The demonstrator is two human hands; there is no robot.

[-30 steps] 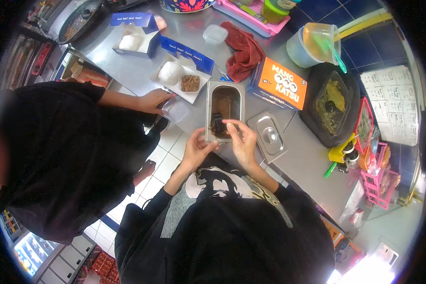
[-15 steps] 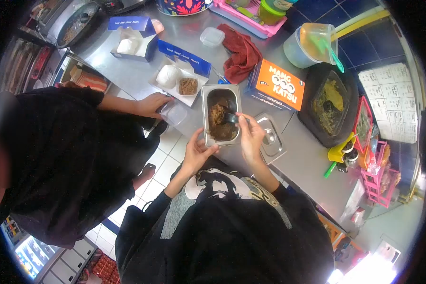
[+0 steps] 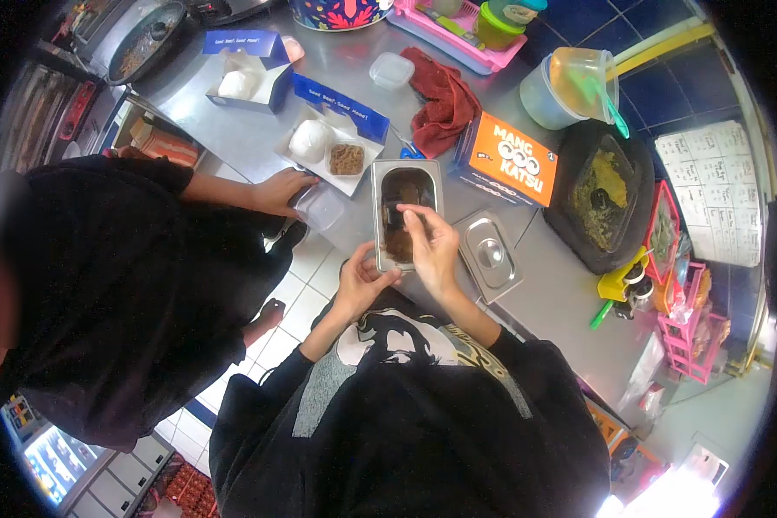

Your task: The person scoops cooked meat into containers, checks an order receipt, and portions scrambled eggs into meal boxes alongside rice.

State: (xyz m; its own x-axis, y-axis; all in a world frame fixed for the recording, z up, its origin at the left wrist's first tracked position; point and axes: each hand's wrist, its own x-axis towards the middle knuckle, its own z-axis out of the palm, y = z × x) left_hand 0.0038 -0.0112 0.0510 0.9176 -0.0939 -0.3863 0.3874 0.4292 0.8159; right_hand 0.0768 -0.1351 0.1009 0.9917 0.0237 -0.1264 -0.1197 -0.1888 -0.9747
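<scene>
In left hand [image 3: 363,283]; metal pan [image 3: 377,211]

A: Operator, your top [image 3: 406,449] looks loose and black.
B: And it carries a black-and-pale print [image 3: 395,341] across your front.
A: What do you have around that print?
B: To its lower left, you show a speckled grey band [image 3: 313,406]; to its right, yellowish lettering [image 3: 482,350], with a narrower grey strip [image 3: 518,399] below.
A: Your sleeves?
B: Your left sleeve [image 3: 287,375] and right sleeve [image 3: 518,350], either side of the print, are plain black. Beyond it, your left hand [image 3: 360,281] and right hand [image 3: 434,250] are bare.
</scene>
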